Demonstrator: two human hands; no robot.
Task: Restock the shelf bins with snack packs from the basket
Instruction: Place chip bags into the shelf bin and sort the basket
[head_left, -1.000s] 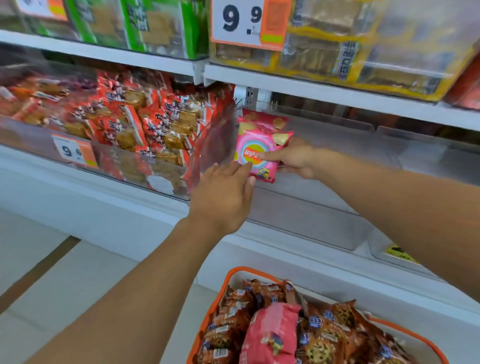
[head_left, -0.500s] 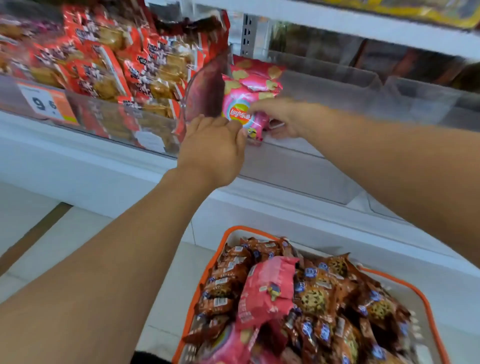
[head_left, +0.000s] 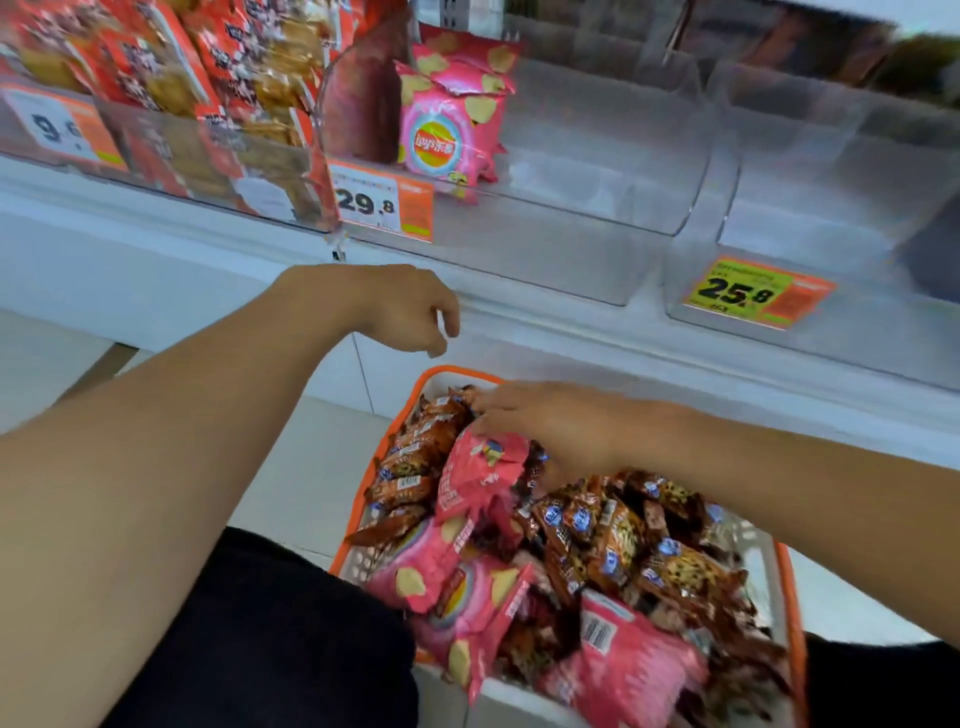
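Head view, looking down past the shelf front to the basket (head_left: 789, 587) at my knees. My right hand (head_left: 550, 431) lies over the heap in the basket, fingers spread flat on the upper edge of a pink chip pack (head_left: 480, 475) that stands tilted among brown cookie packs (head_left: 670, 566). The fingers touch the pack, but whether they have closed into a grip I cannot tell. My left hand (head_left: 400, 306) hangs in the air between basket and shelf, fingers loosely curled and holding nothing.

Work done, as far as visible: the middle clear bin (head_left: 597, 208), marked by the 29.8 price tag (head_left: 382, 205), holds a few pink chip packs (head_left: 449, 119) standing upright against its left wall. The rest of that bin, to the right of them, is bare. The bin to its left (head_left: 156, 150) is packed with red snack packs (head_left: 171, 57) and looks full.

Work left: the right-hand bin (head_left: 831, 208), above the 25.8 price tag (head_left: 753, 293), shows no stock in the part that is in view. The basket is heaped, with several more pink chip packs near its front and many cookie packs along its far and right sides.

I judge the task to be at an early stage, with the chip bin barely started. The cookie packs presumably belong in another bin, though which one cannot be read from the tags at this sharpness.
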